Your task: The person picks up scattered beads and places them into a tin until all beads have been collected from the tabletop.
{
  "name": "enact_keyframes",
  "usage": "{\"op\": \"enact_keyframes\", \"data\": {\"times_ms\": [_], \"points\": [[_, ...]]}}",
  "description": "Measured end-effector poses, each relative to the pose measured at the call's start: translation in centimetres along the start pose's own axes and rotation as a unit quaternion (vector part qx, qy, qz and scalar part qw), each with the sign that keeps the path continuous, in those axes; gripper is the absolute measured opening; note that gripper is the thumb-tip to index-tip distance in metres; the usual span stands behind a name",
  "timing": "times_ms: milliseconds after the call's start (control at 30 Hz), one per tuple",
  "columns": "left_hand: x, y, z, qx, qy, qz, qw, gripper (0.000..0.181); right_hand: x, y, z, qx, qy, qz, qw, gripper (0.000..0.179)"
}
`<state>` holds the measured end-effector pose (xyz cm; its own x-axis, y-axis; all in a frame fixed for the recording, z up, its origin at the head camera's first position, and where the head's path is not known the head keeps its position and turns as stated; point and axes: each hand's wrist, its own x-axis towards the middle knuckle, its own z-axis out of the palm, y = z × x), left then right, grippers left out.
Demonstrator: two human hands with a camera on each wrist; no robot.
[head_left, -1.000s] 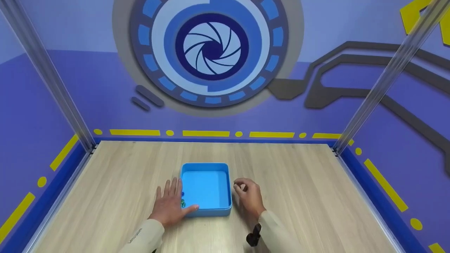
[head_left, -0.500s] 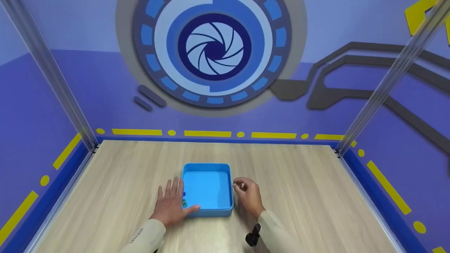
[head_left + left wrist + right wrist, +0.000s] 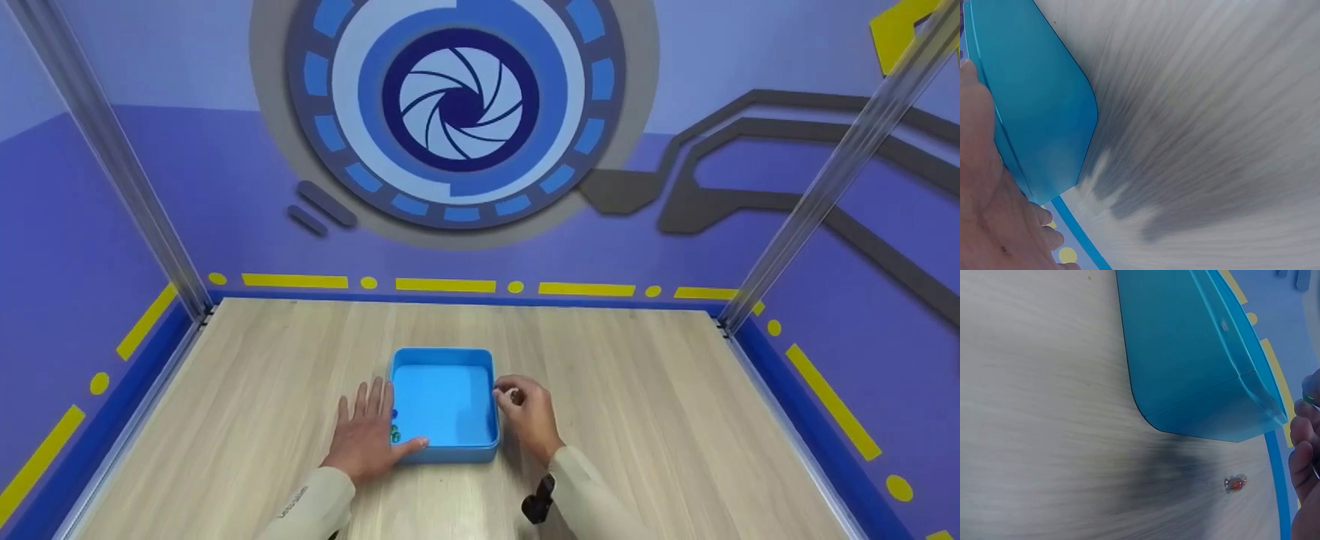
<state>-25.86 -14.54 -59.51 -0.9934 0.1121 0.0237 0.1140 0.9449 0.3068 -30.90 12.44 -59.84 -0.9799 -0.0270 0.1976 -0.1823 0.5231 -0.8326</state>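
Note:
A square blue box (image 3: 445,454) stands open-topped on the table. Flat across its left rim lies my left hand (image 3: 361,442), fingers straight, thumb along the front rim. Just inside the left wall, beside that hand, are several green glass marbles (image 3: 396,433) and a dark blue marble (image 3: 394,413). At the right rim my right hand (image 3: 534,417) has its thumb and index finger pinched together. A bit of a green marble (image 3: 1309,399) shows between those fingertips in the right wrist view; the rest is hidden. A clear marble with red inside (image 3: 1235,483) lies on the table near the box.
The wood-grain table (image 3: 637,405) extends around the box on all sides. Blue printed walls (image 3: 187,187) enclose it behind and at both sides, with metal posts (image 3: 810,172) at the back corners.
My right hand has moved slightly left, its pinched fingertips coming from beside the box up to its right rim. The left hand keeps its place. The head view has shifted a little.

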Motion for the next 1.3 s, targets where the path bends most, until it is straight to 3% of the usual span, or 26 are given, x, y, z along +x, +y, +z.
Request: {"op": "enact_keyframes", "data": {"times_ms": [233, 567, 1300], "points": [[0.08, -0.12, -0.01, -0.004, -0.002, 0.001, 1.0000, 0.113, 0.00, 0.06, 0.19, 0.001, 0.000, 0.006, 1.0000, 0.015], [-0.16, -0.05, 0.02, -0.005, -0.009, -0.005, 0.9999, 0.113, -0.23, 0.05, 0.53, 0.002, 0.005, -0.014, 0.9999, 0.017], [0.20, -0.08, -0.06, 0.006, -0.005, 0.001, 1.0000, 0.114, -0.20, -0.69, 0.65, 0.008, -0.005, -0.002, 1.0000, 0.019]]}}
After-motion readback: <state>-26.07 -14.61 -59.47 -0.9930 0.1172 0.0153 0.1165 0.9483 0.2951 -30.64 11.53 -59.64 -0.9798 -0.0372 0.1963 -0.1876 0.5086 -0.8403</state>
